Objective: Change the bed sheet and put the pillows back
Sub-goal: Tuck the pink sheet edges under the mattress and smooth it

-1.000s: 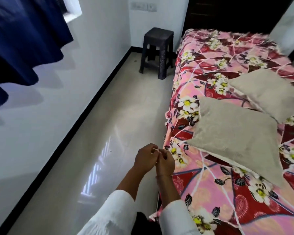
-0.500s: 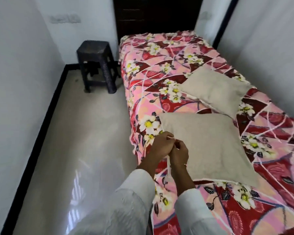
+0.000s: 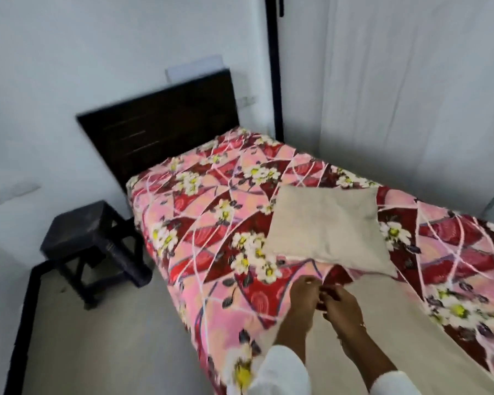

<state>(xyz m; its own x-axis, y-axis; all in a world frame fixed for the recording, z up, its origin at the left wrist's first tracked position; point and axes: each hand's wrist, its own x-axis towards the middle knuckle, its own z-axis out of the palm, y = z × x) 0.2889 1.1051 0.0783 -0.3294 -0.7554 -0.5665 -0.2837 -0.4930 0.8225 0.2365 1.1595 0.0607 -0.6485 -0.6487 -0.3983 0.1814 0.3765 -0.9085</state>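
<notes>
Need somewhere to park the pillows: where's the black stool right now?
In the head view the black stool stands on the floor at lower left, beside the bed's head end, just below the dark headboard.

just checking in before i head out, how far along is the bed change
Early, by the look of it. The floral sheet is spread flat over the bed, and both beige pillows, the far pillow and the near pillow, lie on it mid-bed, away from the headboard. The left hand and right hand meet over the near pillow's corner, holding neither pillow. No other sheet is visible. Whether this sheet is old or new, I cannot tell.
</notes>
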